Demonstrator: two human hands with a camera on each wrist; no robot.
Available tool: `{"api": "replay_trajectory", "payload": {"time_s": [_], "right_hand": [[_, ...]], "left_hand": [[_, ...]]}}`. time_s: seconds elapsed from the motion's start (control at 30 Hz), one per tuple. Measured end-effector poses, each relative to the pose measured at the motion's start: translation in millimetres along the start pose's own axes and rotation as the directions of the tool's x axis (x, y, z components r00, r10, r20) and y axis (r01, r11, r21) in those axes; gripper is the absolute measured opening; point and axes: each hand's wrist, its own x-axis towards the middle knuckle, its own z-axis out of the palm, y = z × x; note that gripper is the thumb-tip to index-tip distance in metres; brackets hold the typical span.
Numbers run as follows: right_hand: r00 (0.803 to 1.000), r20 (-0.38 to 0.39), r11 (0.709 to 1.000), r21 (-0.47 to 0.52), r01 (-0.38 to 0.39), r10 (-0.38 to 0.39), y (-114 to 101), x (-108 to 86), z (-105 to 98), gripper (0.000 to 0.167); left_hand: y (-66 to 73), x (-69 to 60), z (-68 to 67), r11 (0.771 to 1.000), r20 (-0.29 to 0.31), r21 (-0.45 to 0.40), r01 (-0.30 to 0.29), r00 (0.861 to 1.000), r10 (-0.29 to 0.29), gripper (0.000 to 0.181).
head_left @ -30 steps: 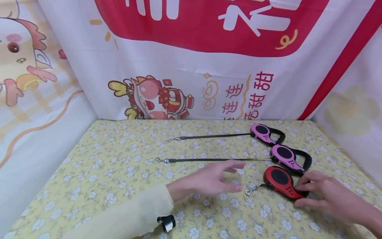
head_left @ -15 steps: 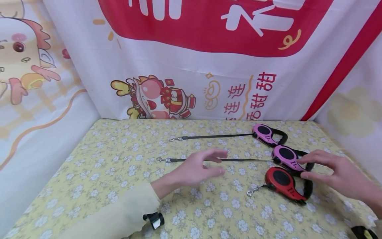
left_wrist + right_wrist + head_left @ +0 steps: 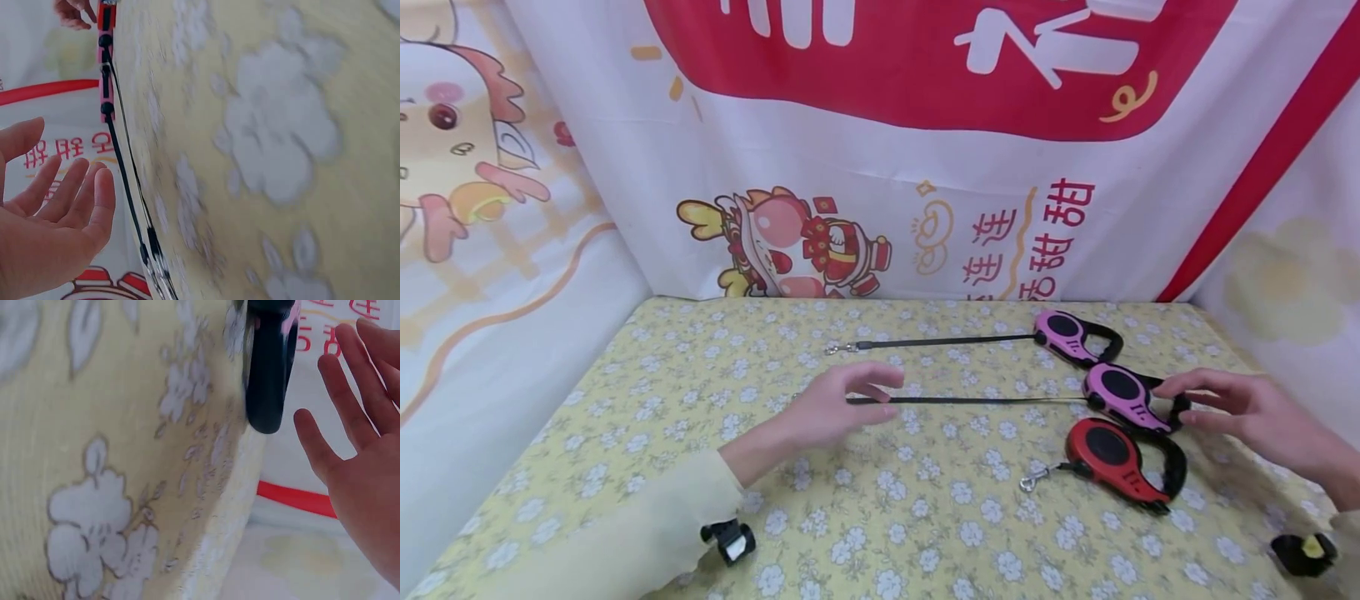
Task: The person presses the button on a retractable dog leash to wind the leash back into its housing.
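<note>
Three retractable dog leashes lie on the table with handles to the right: a far pink leash (image 3: 1062, 337), a middle pink leash (image 3: 1122, 396) and a red leash (image 3: 1105, 458). Both pink ones have their black cords drawn out leftward; the red one shows only its metal clip (image 3: 1034, 478). My right hand (image 3: 1262, 421) hovers with parted fingers at the middle leash's handle; the right wrist view shows a black handle (image 3: 265, 381) apart from the fingers. Over the middle leash's cord hangs my left hand (image 3: 838, 407), fingers relaxed and holding nothing, hiding part of the clip end.
A yellow flowered cloth (image 3: 925, 517) covers the table. Printed white curtain (image 3: 880, 150) closes off the back, and cloth walls stand on both sides. Each wrist carries a small black camera mount (image 3: 728, 542).
My right hand has left the red leash's handle and moved back to the middle pink one. Away to the left, my left hand has drifted along the middle cord.
</note>
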Motion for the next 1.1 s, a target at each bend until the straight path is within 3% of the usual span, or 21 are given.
{"api": "replay_trajectory", "payload": {"time_s": [0.27,0.47,0.6,0.87,1.1], "right_hand": [[0.997,0.023,0.993,-0.094,-0.065,0.068,5,6.0,-1,0.024],[0.984,0.121,0.986,-0.117,-0.118,0.132,12,9.3,-1,0.024],[0.975,0.16,0.979,-0.157,-0.129,0.154,13,11.0,-1,0.024],[0.973,0.172,0.962,-0.25,-0.111,0.157,13,13.7,0,0.03],[0.981,0.175,0.947,-0.319,-0.023,0.083,14,19.8,-2,0.024]], "left_hand": [[-10.2,-4.7,-19.9,0.987,-0.049,0.131,0.089,0.995,-0.083,0.042],[-15.6,0.9,-26.2,0.966,-0.057,0.202,0.16,0.987,-0.152,0.041],[-17.3,3.7,-26.4,0.958,-0.051,0.23,0.171,0.985,-0.163,0.038],[-21.2,15.0,-23.8,0.927,-0.074,0.32,0.193,0.981,-0.179,0.03],[-21.8,25.5,-22.6,0.883,-0.088,0.423,0.204,0.979,-0.184,0.022]]}}
